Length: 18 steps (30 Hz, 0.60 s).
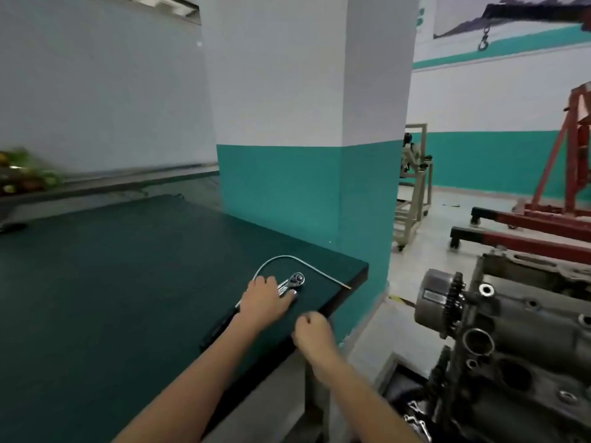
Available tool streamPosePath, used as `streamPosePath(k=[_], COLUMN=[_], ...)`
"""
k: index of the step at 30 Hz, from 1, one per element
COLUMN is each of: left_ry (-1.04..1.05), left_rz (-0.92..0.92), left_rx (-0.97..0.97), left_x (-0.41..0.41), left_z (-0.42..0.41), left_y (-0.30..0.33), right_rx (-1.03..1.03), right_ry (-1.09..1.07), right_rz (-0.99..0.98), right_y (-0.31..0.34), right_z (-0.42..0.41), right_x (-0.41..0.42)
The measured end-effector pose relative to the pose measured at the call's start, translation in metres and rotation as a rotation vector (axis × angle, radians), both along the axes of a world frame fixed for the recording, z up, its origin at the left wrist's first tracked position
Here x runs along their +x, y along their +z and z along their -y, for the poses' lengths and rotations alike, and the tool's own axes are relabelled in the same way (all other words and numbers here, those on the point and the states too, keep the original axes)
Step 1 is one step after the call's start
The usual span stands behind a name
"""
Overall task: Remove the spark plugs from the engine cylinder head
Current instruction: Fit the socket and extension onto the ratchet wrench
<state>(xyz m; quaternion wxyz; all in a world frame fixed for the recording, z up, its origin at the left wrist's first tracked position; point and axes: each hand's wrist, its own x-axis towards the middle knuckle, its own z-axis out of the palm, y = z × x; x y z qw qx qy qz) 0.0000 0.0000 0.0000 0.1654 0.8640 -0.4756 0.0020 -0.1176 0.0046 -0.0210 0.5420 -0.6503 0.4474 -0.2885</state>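
Your L hand (pixel 263 300) lies on the ratchet wrench (pixel 292 282) on the green bench (pixel 112 266), fingers mostly straight over its handle; can't tell if the grip is closed round it. A bent wire (pixel 287 258) curves just beside it. Your R hand (pixel 311 330) hangs fisted at the bench edge, holding nothing. Engine cylinder head (pixel 518 346) sits to your right, apart from both hands.

Open counter (pixel 112 266) is seen left of the hands. Ahead, the way is blocked by a pillar (pixel 307 155). To their right a floor gap is bounded by the engine (pixel 499 340).
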Motion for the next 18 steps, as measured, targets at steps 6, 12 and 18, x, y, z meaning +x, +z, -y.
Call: streamPosePath(k=[6, 12, 18], left_ry=[0.004, 0.001, -0.066], left_rz=[-0.056, -0.108, -0.188], left_rx=[0.247, 0.277, 0.431], left_x=[0.03, 0.043, 0.041], left_z=[0.04, 0.06, 0.077], left_y=[-0.018, -0.024, -0.006], right_rx=[0.265, 0.327, 0.284], right_ry=[-0.034, -0.036, 0.007], right_rz=[0.082, 0.037, -0.018], right_y=[0.0, -0.006, 0.0], right_z=[0.072, 0.095, 0.094], right_x=[0.054, 0.063, 0.059])
